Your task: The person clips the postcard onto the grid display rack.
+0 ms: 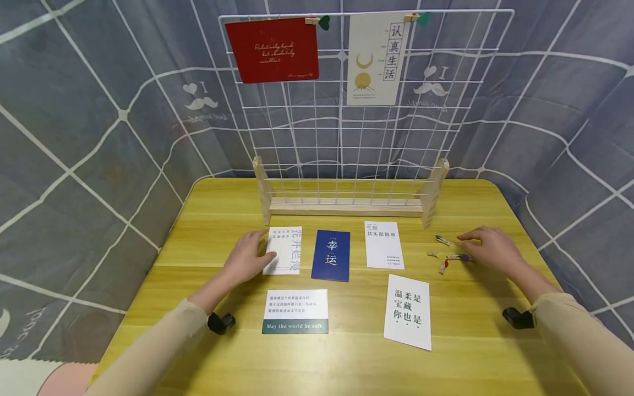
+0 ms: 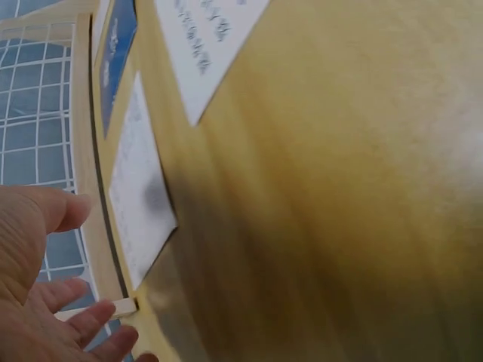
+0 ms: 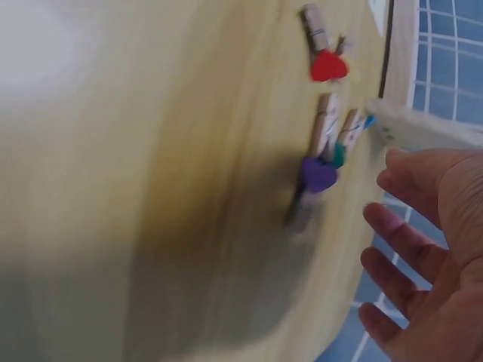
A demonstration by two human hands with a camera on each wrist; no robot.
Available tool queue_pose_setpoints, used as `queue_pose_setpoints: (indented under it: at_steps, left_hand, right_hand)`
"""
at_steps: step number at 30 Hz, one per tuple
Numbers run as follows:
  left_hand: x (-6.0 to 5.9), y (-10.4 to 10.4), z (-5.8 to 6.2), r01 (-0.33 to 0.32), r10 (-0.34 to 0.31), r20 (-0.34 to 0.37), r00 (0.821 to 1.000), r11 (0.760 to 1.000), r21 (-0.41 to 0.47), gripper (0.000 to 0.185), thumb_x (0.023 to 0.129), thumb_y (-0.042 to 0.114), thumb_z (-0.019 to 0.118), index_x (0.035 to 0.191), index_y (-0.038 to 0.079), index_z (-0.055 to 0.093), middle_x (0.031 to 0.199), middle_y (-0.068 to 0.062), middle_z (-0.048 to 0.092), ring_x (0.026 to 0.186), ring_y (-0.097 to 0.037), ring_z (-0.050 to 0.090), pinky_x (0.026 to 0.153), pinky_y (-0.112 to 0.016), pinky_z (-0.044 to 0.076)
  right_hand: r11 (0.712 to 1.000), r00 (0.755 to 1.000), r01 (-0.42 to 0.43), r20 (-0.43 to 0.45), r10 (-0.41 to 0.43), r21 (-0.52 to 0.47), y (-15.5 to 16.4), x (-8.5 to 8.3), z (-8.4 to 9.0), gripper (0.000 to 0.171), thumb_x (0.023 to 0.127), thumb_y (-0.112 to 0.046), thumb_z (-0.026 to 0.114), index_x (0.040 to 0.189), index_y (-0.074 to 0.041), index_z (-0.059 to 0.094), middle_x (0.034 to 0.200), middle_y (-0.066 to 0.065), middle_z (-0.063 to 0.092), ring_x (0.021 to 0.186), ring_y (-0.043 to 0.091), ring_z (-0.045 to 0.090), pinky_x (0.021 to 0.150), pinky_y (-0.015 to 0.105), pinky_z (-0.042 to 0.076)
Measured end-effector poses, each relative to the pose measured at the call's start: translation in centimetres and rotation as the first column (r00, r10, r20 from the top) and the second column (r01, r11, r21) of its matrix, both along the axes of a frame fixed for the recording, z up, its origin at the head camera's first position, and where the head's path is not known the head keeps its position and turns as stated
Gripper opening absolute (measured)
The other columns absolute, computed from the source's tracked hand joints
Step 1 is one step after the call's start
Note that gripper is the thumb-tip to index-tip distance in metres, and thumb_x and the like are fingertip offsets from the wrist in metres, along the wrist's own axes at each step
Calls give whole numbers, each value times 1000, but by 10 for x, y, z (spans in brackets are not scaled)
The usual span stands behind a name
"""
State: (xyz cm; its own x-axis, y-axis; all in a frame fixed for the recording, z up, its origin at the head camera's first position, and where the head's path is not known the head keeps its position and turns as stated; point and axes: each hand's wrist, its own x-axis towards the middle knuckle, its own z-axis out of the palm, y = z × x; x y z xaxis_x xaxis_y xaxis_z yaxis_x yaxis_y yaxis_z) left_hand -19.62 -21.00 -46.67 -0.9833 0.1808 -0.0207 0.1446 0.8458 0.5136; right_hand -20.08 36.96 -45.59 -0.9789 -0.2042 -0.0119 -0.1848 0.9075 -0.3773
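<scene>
I hold my left hand spread over the white card near the table's left edge; my right hand, fingers loose, reaches the clips by the right edge. Next, I judge, comes pinching one.

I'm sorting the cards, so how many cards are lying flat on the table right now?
5: one white under the left hand, blue, white behind, landscape one in front, white front right.

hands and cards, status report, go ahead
Left hand open, fingers on white printed card. Right hand open over small wooden heart clips. Nothing blocking either.
</scene>
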Motion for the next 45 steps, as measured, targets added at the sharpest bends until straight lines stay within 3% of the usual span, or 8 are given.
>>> queue_pose_setpoints:
  at_steps: [4,13,19,26,38,45]
  left_hand:
    - [4,0,-4,-9,9,10,1000,998,-57,80,96,34,71,155,-4,34,155,-31,37,142,-51,33,114,-64,29]
    - [5,1,-15,-21,28,90,996,996,-81,90,95,45,69,157,-5,29,160,-32,28,146,-52,26,116,-65,24]
    - [3,3,-22,-16,26,85,996,992,-123,92,95,50,68,158,-3,29,161,-32,25,147,-51,22,118,-65,19]
    - [2,5,-28,-13,31,92,995,983,-183,94,94,56,66,160,1,28,164,-29,19,149,-50,16,120,-63,12]
    - [2,1,-28,15,4,93,996,980,-196,93,95,53,66,160,-1,27,164,-29,18,149,-51,15,118,-65,13]
    - [2,-2,-22,52,-28,135,990,982,-183,88,97,48,65,161,1,26,165,-28,16,150,-50,14,119,-65,13]
  right_hand:
    - [1000,1000,2,-9,-2,-28,9,7,-9,40,103,-31,64,123,2,72,123,32,65,117,58,52,94,71,40]
    - [995,1000,-28,-14,26,-95,17,18,-24,38,102,-30,65,122,2,72,122,29,66,117,53,54,96,69,41]
    - [993,999,-32,-33,29,-110,19,21,-32,37,100,-25,68,125,3,71,122,29,65,116,52,55,96,69,41]
    - [995,996,-29,-83,21,-95,21,21,-41,30,97,-17,70,121,2,73,112,23,67,104,45,60,87,64,46]
    - [996,994,26,-101,-34,-83,19,20,-44,35,100,-19,66,124,6,70,110,26,68,99,46,62,83,63,47]
    - [996,992,68,-100,-73,-53,19,20,-43,42,103,-23,63,133,7,63,108,28,67,92,45,62,76,60,48]
